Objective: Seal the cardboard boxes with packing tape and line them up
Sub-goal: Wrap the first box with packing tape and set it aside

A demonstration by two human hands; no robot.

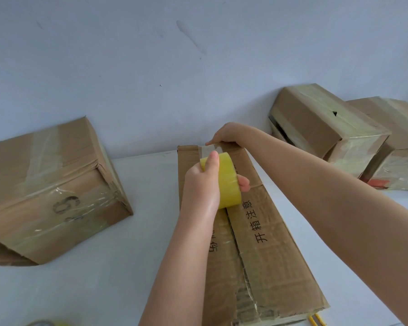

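— What are the hands doing?
— The left hand (201, 184) grips the yellow tape roll (229, 182), thumb on top and fingers curled round it. The right hand (226, 135) presses the tape end (209, 148) with a straight finger onto the far edge of the middle box (269, 243).
— And around it?
— The left box (45, 184), taped, is on the white table (127, 267). The right box (316, 123) and the corner box (400, 142) are by the wall (151, 67).

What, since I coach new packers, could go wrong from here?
1. Only the right hand pins the tape end at the far edge of the middle box; the left hand pulling the tape roll might peel it off.
2. The flap seam gapes nearer the person, so tape could wrinkle or catch only one flap.
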